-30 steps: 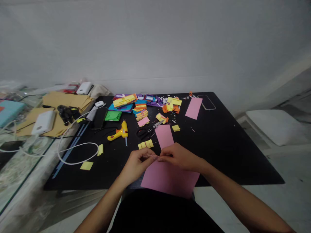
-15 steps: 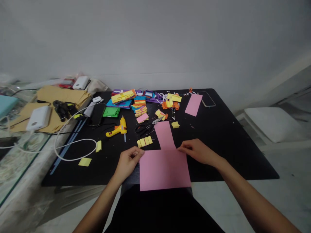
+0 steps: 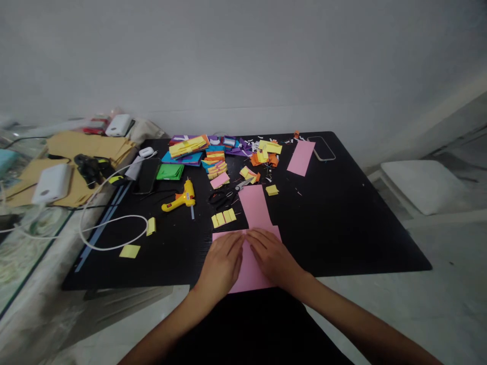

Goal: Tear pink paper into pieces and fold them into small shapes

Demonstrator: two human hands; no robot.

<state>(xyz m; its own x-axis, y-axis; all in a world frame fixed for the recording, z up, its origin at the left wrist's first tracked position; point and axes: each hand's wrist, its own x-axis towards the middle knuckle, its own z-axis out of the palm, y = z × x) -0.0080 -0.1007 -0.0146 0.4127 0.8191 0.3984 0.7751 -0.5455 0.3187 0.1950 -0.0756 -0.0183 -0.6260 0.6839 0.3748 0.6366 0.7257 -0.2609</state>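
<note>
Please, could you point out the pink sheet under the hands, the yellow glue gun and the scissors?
Pink sheet [image 3: 250, 271], head view: its bare lower middle.
Yellow glue gun [image 3: 185, 196], head view: its body.
Scissors [image 3: 230, 193], head view: near the pivot.

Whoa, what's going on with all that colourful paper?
Somebody's left hand and right hand rest on a pink sheet at the near edge of a black table, fingertips close together by the sheet's far edge. A narrower pink strip lies just beyond. Scissors lie beside that strip, with a yellow glue gun farther left.
</note>
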